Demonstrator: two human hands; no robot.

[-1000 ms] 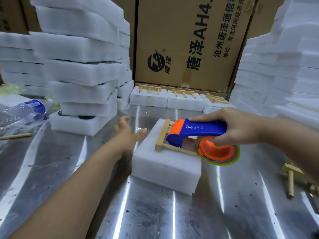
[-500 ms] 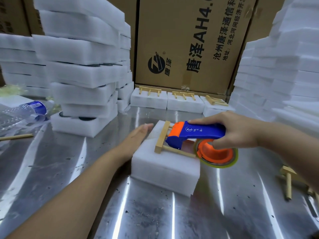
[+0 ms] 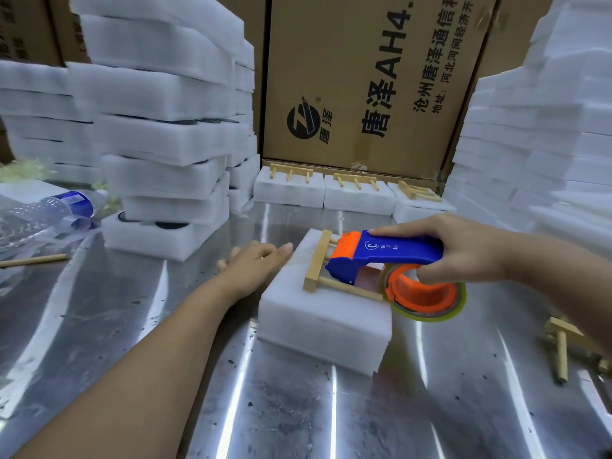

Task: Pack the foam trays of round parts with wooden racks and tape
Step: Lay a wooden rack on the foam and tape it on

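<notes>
On foam tray [image 3: 318, 323], 1 wooden rack [image 3: 316, 261]

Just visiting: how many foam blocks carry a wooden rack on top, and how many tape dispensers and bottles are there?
White foam blocks topped with a wooden rack: 4, one in front, three at the back
Blue and orange tape dispenser: 1
Clear plastic bottle with a blue label: 1
Total: 6

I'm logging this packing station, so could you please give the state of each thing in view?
Left hand: open, flat against the foam block's side.
Right hand: grips the tape dispenser.
Tape dispenser: held over the wooden rack.
Wooden rack: lying flat on the foam block.
Water bottle: lying on its side.
</notes>
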